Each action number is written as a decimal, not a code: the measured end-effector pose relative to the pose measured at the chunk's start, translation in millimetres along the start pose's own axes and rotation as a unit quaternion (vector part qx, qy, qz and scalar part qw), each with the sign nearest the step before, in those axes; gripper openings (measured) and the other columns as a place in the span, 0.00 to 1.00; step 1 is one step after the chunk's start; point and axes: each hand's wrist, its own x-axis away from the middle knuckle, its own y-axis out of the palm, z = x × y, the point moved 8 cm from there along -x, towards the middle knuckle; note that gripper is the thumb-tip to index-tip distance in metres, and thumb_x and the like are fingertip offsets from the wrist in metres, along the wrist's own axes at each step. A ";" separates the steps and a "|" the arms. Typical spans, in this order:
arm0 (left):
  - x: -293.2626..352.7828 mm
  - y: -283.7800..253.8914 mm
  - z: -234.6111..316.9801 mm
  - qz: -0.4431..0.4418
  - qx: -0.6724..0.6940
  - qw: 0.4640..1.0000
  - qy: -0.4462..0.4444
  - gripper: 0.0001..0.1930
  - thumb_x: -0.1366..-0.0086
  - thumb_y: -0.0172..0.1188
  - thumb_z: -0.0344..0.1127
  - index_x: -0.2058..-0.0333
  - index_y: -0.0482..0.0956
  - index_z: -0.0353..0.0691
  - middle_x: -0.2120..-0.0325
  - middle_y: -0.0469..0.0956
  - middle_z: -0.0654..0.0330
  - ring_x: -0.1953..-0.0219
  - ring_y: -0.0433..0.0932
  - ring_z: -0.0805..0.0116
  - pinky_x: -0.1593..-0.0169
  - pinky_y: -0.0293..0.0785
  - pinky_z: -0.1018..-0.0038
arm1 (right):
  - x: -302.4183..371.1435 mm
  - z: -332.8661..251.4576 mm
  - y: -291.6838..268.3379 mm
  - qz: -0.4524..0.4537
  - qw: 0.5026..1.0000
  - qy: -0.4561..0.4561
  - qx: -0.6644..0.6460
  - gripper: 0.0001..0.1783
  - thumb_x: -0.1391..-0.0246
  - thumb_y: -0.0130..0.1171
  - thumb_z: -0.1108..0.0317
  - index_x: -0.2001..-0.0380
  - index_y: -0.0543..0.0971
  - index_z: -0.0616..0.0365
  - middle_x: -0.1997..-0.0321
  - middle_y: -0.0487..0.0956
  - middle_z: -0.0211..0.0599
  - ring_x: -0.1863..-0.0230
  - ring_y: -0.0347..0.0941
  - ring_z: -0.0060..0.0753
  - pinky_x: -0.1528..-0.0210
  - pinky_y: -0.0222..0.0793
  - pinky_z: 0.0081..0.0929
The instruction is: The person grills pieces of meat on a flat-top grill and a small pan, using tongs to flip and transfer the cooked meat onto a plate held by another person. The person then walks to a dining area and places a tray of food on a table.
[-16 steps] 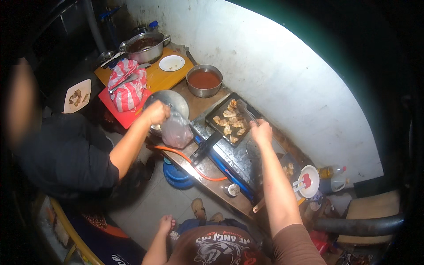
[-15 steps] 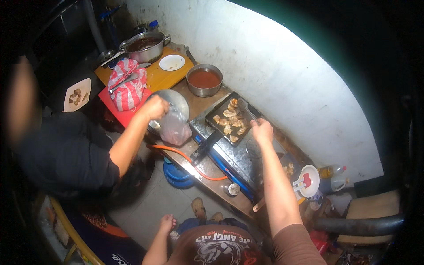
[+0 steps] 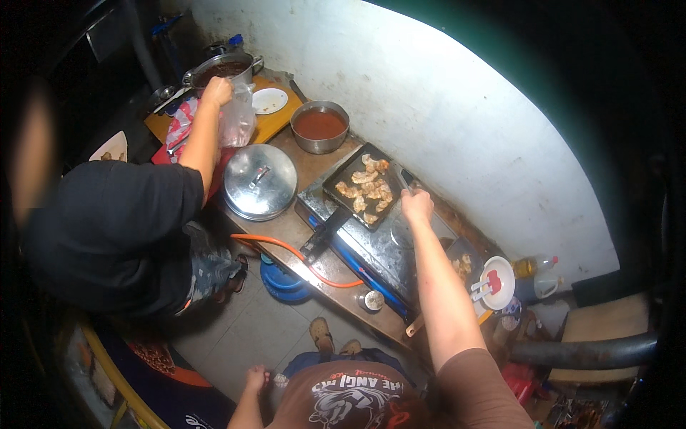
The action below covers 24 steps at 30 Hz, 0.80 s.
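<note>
My right hand point(image 3: 416, 206) is closed around metal tongs point(image 3: 405, 179) at the right edge of a black square grill pan point(image 3: 347, 170). Several pieces of browned meat point(image 3: 374, 189) lie in that pan, which sits on the gas stove point(image 3: 384, 247). The tongs' tips are hard to make out and seem to hold no meat. Low beside my body hangs my left hand point(image 3: 259, 377), fingers loosely curled and a little apart, with nothing visible in it. My right forearm partly covers a second pan point(image 3: 461, 259) holding more meat.
Left of me, a co-worker in black holds a clear plastic bag point(image 3: 237, 123). Nearby stand a lidded pot point(image 3: 261, 183), a saucepan of reddish sauce point(image 3: 321, 125) and a large pot point(image 3: 246, 74). An orange hose point(image 3: 279, 245) crosses the table edge. A white bowl point(image 3: 504, 289) stands right.
The co-worker's hand has carried the plastic bag away from the lidded pot toward the cutting boards, uncovering the lid. My right hand and tongs have shifted slightly along the grill pan's edge.
</note>
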 end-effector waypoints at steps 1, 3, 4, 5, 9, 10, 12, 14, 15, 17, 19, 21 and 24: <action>-0.4 1.7 2.9 -0.001 0.006 1.000 0.004 0.10 0.29 0.51 0.39 0.63 0.71 0.37 0.80 0.75 0.62 0.84 0.70 0.74 0.84 0.66 0.75 | 0.5 3.6 -0.7 0.007 1.000 0.016 0.013 0.24 0.46 0.58 0.53 0.55 0.82 0.61 0.54 0.81 0.57 0.48 0.76 0.55 0.45 0.69 0.43; -1.4 7.9 8.3 -0.006 0.023 1.000 0.005 0.10 0.29 0.52 0.39 0.62 0.71 0.37 0.80 0.75 0.62 0.84 0.70 0.75 0.83 0.66 0.75 | 3.6 8.3 -1.6 0.013 1.000 0.022 0.013 0.23 0.45 0.58 0.54 0.54 0.81 0.62 0.54 0.80 0.58 0.48 0.76 0.57 0.45 0.69 0.44; -2.3 12.2 9.8 -0.010 0.034 0.999 0.003 0.10 0.29 0.52 0.39 0.62 0.72 0.37 0.79 0.75 0.62 0.84 0.70 0.75 0.83 0.66 0.75 | 5.6 11.6 -2.9 0.019 0.999 0.032 0.032 0.23 0.45 0.58 0.54 0.54 0.81 0.62 0.54 0.80 0.59 0.48 0.76 0.57 0.44 0.69 0.45; -3.1 15.9 10.4 -0.013 0.043 0.999 -0.003 0.10 0.29 0.52 0.39 0.62 0.72 0.37 0.79 0.76 0.61 0.84 0.70 0.75 0.83 0.66 0.76 | 7.1 11.6 -3.5 0.021 0.999 0.021 0.019 0.24 0.45 0.58 0.54 0.54 0.81 0.62 0.55 0.80 0.60 0.48 0.76 0.58 0.44 0.69 0.45; -10.2 26.0 22.5 -0.025 -0.009 0.998 0.057 0.11 0.30 0.53 0.38 0.61 0.72 0.35 0.78 0.76 0.60 0.83 0.71 0.74 0.81 0.67 0.76 | 10.8 8.0 -1.9 0.023 0.998 -0.017 0.049 0.22 0.44 0.58 0.55 0.55 0.80 0.62 0.57 0.81 0.59 0.51 0.77 0.59 0.48 0.70 0.48; -11.9 25.7 21.8 -0.024 -0.006 0.998 0.057 0.11 0.30 0.53 0.38 0.61 0.72 0.35 0.78 0.76 0.60 0.83 0.71 0.74 0.80 0.68 0.76 | 10.7 5.0 -0.3 0.026 0.997 -0.031 0.064 0.21 0.44 0.58 0.55 0.57 0.79 0.62 0.58 0.81 0.58 0.52 0.77 0.59 0.49 0.71 0.49; -14.9 24.1 20.8 -0.028 0.001 0.998 0.059 0.11 0.30 0.53 0.39 0.60 0.72 0.35 0.78 0.76 0.60 0.83 0.71 0.73 0.79 0.69 0.74 | 10.2 -5.1 12.2 -0.003 0.991 -0.076 0.105 0.21 0.43 0.58 0.55 0.55 0.78 0.61 0.59 0.81 0.58 0.54 0.78 0.59 0.51 0.73 0.49; -17.0 19.8 16.4 -0.026 -0.004 0.999 0.042 0.11 0.30 0.52 0.41 0.59 0.72 0.38 0.77 0.77 0.59 0.82 0.72 0.72 0.78 0.70 0.72 | 10.4 -13.6 24.7 -0.021 0.983 -0.111 0.144 0.20 0.42 0.56 0.56 0.55 0.77 0.60 0.61 0.82 0.58 0.57 0.79 0.59 0.53 0.74 0.50; -17.3 18.7 18.3 -0.030 -0.004 0.998 0.056 0.11 0.30 0.52 0.41 0.59 0.72 0.38 0.77 0.77 0.60 0.82 0.72 0.72 0.79 0.70 0.72 | 9.7 -16.8 28.8 -0.024 0.980 -0.120 0.158 0.19 0.42 0.56 0.56 0.56 0.77 0.60 0.62 0.82 0.58 0.57 0.79 0.59 0.54 0.74 0.50; -16.6 10.1 11.9 -0.008 -0.032 0.999 0.028 0.11 0.30 0.52 0.41 0.59 0.71 0.39 0.77 0.77 0.60 0.82 0.72 0.72 0.79 0.70 0.72 | 9.2 -21.4 34.8 -0.034 0.973 -0.131 0.188 0.18 0.42 0.55 0.57 0.57 0.77 0.61 0.63 0.82 0.58 0.57 0.79 0.59 0.54 0.74 0.51; -16.3 6.9 10.5 -0.012 -0.021 0.999 0.024 0.11 0.30 0.52 0.41 0.59 0.71 0.40 0.77 0.77 0.61 0.82 0.72 0.73 0.80 0.70 0.72 | 9.1 -21.7 27.4 -0.008 0.978 -0.125 0.165 0.17 0.42 0.55 0.59 0.57 0.78 0.60 0.63 0.82 0.57 0.58 0.79 0.59 0.55 0.74 0.52; -16.2 4.8 7.8 -0.013 -0.019 1.000 0.014 0.11 0.30 0.52 0.42 0.59 0.71 0.40 0.77 0.78 0.62 0.82 0.73 0.73 0.80 0.69 0.72 | 8.6 -15.6 14.9 0.011 0.987 -0.100 0.127 0.17 0.42 0.55 0.58 0.57 0.78 0.60 0.63 0.82 0.56 0.57 0.79 0.58 0.54 0.73 0.51; -17.5 5.9 6.1 -0.016 -0.024 1.000 0.007 0.11 0.30 0.52 0.42 0.60 0.72 0.41 0.77 0.78 0.63 0.81 0.73 0.73 0.80 0.68 0.73 | 7.2 -7.1 -9.1 0.041 0.991 -0.116 0.043 0.19 0.43 0.56 0.56 0.56 0.81 0.59 0.59 0.82 0.56 0.53 0.78 0.57 0.52 0.73 0.48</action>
